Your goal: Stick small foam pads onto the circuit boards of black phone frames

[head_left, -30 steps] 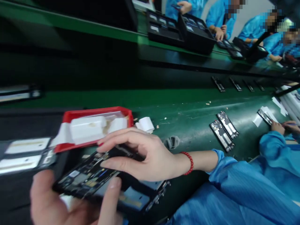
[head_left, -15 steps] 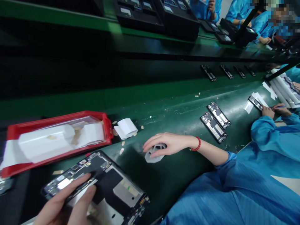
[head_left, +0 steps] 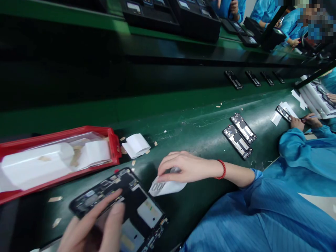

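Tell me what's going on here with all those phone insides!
A person in blue is using both hands at a green bench. Their left hand is on an opened-up phone, and their right hand pinches a pale, crumpled sheet with dark print. A red tray with white paper inside sits beyond the phone. To the right, two more opened phones lie side by side, and a co-worker handles another.

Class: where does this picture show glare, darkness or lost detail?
In the head view, sheen lightens the green bench at centre right; the upper left is mostly dark; the left hand on the phone looks slightly soft; upper right is partly pixelated.
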The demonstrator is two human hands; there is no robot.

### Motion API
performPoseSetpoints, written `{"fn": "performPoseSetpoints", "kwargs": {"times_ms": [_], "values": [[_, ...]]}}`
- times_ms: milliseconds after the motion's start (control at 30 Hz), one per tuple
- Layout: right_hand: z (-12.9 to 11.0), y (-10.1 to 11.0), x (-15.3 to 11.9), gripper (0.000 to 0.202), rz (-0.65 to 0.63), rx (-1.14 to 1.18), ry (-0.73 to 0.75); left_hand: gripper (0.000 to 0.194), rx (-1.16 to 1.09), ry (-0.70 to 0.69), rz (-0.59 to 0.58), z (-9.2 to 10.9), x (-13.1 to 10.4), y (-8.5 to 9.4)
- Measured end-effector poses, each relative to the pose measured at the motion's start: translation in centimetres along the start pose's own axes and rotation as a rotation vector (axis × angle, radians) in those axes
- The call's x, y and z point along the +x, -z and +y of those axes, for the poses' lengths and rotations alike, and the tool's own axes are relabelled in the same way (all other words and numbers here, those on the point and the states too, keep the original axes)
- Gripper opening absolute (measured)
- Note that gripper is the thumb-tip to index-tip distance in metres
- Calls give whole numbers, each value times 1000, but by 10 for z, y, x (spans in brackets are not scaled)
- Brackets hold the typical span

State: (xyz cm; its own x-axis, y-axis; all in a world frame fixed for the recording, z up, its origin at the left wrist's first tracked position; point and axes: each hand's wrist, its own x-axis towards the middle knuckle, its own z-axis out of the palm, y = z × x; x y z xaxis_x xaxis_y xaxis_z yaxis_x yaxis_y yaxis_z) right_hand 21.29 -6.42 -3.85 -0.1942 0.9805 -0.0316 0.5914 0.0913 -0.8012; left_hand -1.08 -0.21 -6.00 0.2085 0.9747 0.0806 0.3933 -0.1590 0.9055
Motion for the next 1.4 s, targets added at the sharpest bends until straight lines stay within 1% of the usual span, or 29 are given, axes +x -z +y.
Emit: {"fn": "performPoseSetpoints", "kwargs": {"times_ms": [33,100,167,233,267,300,333,367,433,467,500,567,633,667,767,867,967,1033,1100,1200,1267,1333,1400], "values": [[-8,2,0,21,-4,-51,44,30,44,-31,-29,-2,-1,-2],[-22,8,0,28,-51,-202,137,30,34,-143,-122,-2,-2,-6],[-30,14,1,34,-116,-310,176,30,34,-207,-237,4,-1,-10],[-33,19,3,32,-146,-255,159,33,35,-230,-281,14,0,-11],[-33,21,3,29,-138,-188,153,34,19,-231,-278,20,0,-11],[-32,23,2,26,-109,-117,150,32,3,-233,-274,26,0,-11],[-32,23,1,22,-57,-55,144,28,-18,-204,-292,31,-1,-11],[-31,24,-1,18,11,-3,139,25,-58,-154,-279,36,-2,-11],[-29,24,-7,11,151,98,123,22,-55,-112,-198,42,-5,-12],[-28,25,-10,9,204,148,112,18,-97,-48,-158,44,-7,-13],[-28,25,-12,8,238,189,101,13,-132,0,-121,45,-8,-13],[-28,24,-15,7,273,228,90,8,-192,48,-59,47,-11,-14],[-31,24,-16,3,306,205,105,5,-225,48,-45,49,-13,-15],[-33,23,-16,3,325,184,118,4,-236,37,-55,49,-13,-14],[-38,23,-14,9,338,136,145,2,-256,-20,-92,50,-12,-13],[-40,25,-12,5,353,84,185,4,-253,-58,-70,51,-12,-11],[-42,28,-11,6,368,17,223,5,-205,-115,-53,53,-13,-11],[-42,30,-9,5,351,-47,244,6,-164,-168,-57,54,-15,-12],[-40,30,-7,8,350,-160,287,6,-139,-202,-61,54,-15,-13],[-36,29,-6,10,382,-395,383,7,-132,-207,-73,53,-15,-14],[-33,28,-7,11,379,-496,430,8,-139,-189,-82,53,-14,-15],[-30,27,-9,11,349,-510,438,7,-149,-163,-80,53,-13,-17],[-29,27,-12,10,306,-465,421,7,-153,-138,-68,52,-12,-18]]}}
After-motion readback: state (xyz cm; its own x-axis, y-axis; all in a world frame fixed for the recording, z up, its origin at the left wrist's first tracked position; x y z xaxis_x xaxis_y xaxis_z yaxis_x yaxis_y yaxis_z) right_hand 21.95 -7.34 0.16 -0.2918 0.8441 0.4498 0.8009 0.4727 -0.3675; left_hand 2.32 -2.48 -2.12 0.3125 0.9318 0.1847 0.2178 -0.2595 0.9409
